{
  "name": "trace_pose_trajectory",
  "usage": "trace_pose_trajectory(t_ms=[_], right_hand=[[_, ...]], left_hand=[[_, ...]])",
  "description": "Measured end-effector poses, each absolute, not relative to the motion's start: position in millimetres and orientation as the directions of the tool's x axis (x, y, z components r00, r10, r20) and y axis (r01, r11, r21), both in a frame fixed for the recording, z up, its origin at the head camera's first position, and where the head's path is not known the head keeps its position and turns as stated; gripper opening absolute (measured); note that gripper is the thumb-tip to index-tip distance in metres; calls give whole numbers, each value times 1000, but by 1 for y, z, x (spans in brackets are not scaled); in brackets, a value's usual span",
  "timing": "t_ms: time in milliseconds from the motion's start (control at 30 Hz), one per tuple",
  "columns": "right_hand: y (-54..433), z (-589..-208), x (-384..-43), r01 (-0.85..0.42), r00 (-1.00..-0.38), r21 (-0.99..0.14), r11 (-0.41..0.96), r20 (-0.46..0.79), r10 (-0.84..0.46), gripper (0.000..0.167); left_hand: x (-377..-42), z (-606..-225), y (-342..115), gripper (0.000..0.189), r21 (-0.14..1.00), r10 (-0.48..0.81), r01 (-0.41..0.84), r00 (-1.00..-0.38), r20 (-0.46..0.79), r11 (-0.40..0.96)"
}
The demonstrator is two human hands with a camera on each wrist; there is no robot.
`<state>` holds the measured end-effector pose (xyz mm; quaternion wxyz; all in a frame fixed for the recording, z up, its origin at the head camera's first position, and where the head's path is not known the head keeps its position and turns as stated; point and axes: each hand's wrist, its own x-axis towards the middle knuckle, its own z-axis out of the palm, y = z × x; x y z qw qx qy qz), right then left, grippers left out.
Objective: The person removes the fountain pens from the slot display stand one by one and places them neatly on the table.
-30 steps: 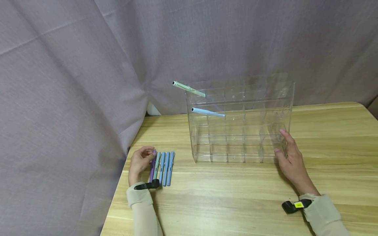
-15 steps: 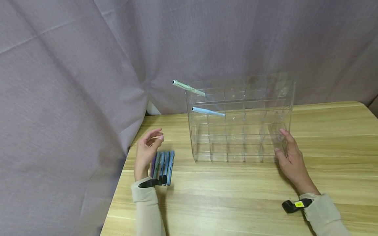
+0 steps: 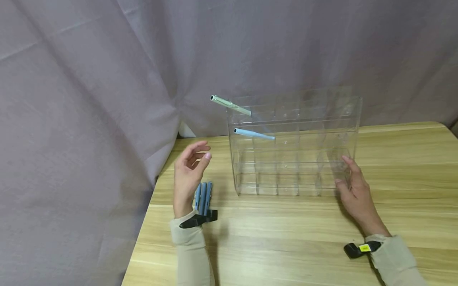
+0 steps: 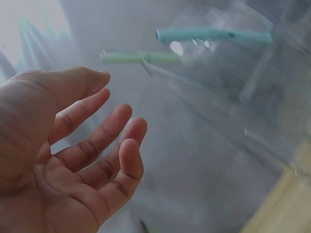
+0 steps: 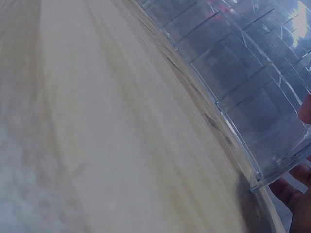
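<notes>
Over a pale wood-grain table (image 3: pixel 279 242), the left hand (image 3: pixel 187 174) hangs empty, fingers loosely bent, near slim blue pens (image 3: pixel 202 198); the right hand (image 3: pixel 358 194) grips the right side of a clear plastic compartment rack (image 3: pixel 286 186), whose upper left holds a slanting pale-green pen (image 3: pixel 230 105) and light-blue pen (image 3: pixel 253 134)

The left grip (image 3: pixel 188 174) hovers, fingers loosely curved, while the right grip (image 3: pixel 359 198) pinches.
</notes>
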<state>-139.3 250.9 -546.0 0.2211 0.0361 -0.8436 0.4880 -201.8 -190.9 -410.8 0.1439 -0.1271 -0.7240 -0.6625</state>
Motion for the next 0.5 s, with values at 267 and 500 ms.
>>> trace_pose_trajectory(t_ms=[267, 500], right_hand=[[251, -547, -136, -273, -898, -811, 517, 408, 166, 73], [249, -547, -132, -261, -903, -814, 519, 397, 168, 75]], left_hand=[[-207, -402, -160, 39, 902, 40, 425, -905, 424, 79], [-210, -402, -134, 46, 877, 116, 477, -876, 469, 56]])
